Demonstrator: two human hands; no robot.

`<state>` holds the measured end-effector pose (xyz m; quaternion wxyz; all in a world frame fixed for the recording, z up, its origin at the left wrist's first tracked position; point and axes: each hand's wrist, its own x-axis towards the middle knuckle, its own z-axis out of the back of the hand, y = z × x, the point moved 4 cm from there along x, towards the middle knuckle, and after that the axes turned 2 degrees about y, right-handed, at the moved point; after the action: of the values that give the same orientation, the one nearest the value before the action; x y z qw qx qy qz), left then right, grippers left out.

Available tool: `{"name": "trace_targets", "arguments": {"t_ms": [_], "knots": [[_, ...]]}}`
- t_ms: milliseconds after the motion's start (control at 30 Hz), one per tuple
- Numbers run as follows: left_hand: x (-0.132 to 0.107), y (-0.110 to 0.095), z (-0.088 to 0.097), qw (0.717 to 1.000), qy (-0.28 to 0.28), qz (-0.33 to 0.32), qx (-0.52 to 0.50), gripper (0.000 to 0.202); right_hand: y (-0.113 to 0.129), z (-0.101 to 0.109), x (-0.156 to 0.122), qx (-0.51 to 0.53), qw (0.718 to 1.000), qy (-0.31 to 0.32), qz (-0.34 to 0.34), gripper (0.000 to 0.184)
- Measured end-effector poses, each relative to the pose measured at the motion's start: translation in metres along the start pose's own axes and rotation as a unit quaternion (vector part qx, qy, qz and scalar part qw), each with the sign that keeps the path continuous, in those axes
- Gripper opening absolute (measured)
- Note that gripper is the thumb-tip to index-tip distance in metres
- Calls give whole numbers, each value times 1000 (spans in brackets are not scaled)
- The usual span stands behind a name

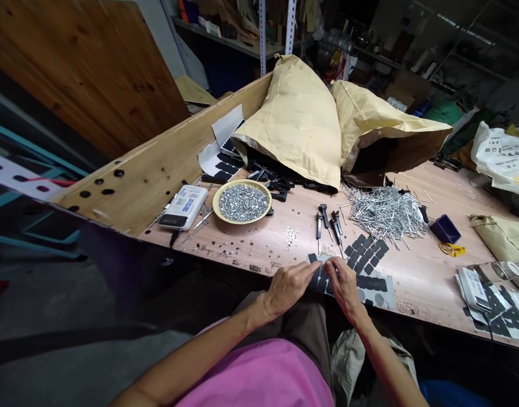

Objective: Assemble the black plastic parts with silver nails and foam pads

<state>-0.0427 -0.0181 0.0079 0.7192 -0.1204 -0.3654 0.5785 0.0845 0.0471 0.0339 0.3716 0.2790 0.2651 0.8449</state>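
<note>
My left hand (287, 287) and my right hand (343, 285) meet at the near edge of the wooden table (251, 249). Both rest on a grey backing sheet (370, 280) covered with several black square adhesive pads. The fingertips of both hands pinch at the sheet's near left corner, where black pads show between them. Whether one pad is lifted free I cannot tell. Just beyond the sheet lie a few black plastic clips (329, 221) and a small cluster of tiny metal pieces (290, 234).
A yellow bowl (241, 202) of small silver parts sits left of centre, beside a white device (184, 207). A heap of metal pins (386, 212), a blue box (445, 229) and two large paper sacks (302, 121) fill the far side. More pad sheets (503, 316) lie at right.
</note>
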Motion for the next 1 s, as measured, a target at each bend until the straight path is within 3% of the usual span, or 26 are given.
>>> {"name": "trace_targets", "arguments": {"t_ms": [133,300,433,600,667,833,1000], "knots": [[-1,-6,-2,996,-7,-46,77,33,-2,-6,2,18,998,12,-66,40],[1,-5,-8,998,0,0,58,32,-9,-12,4,29,991,1,-129,52],[6,-1,-9,992,24,62,-105,29,-13,-11,2,11,985,40,-169,55],[11,9,-5,921,40,173,-347,30,-20,5,3,98,973,43,-202,47],[13,10,-4,905,54,187,-378,31,-21,9,5,141,971,45,-190,44],[15,9,-4,901,70,190,-383,33,-19,10,7,185,975,53,-109,27],[15,3,-5,910,66,173,-371,33,-11,6,8,90,994,29,-57,29]]}}
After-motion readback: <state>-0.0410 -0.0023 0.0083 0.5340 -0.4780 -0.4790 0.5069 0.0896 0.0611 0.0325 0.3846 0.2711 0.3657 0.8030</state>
